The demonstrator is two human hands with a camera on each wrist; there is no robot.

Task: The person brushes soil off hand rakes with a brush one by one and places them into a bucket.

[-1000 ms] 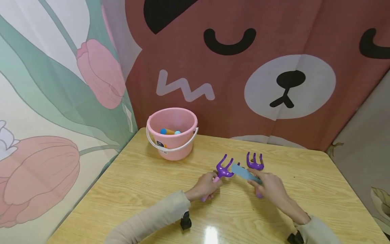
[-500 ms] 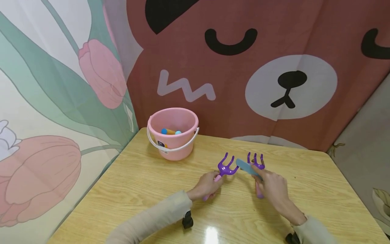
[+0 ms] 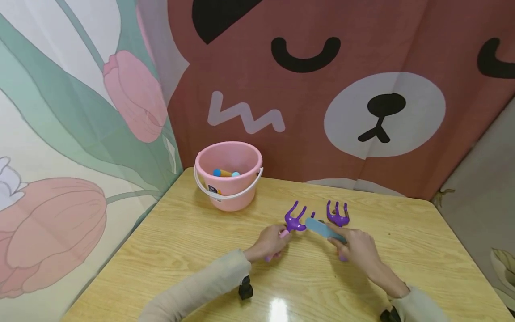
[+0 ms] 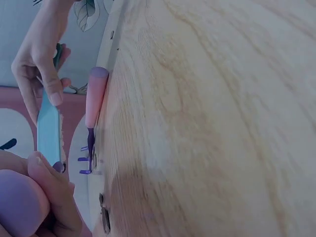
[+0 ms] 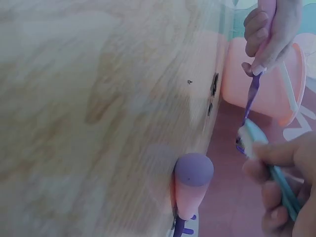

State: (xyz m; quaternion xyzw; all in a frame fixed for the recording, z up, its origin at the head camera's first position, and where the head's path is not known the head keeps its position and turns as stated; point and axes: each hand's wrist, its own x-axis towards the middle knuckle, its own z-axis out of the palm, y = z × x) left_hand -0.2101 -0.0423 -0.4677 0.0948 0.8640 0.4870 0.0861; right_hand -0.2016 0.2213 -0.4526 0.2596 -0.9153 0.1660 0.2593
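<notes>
My left hand (image 3: 270,241) grips the pink handle of a small hand rake (image 3: 295,223), whose purple tines point away from me. Between the fingers and thumb of my right hand (image 3: 360,249) is a light blue brush (image 3: 321,228); its white bristles (image 5: 246,140) show in the right wrist view. The brush head meets the rake's rightmost tine, and that end of the rake has a dark smudge. A second purple hand rake (image 3: 337,218) lies on the table under my right hand, which partly hides its pink handle (image 4: 96,96).
A pink bucket (image 3: 237,185) with a white handle stands at the back left, with blue-tipped and orange things (image 3: 225,173) inside. Dark crumbs (image 4: 105,219) lie on the wooden table (image 3: 193,255). Printed cloths hang behind and at the left.
The brush slid right, off the held rake's tine, half a second ago, and is back left against it now. The held rake shifted slightly left. The second rake stayed put.
</notes>
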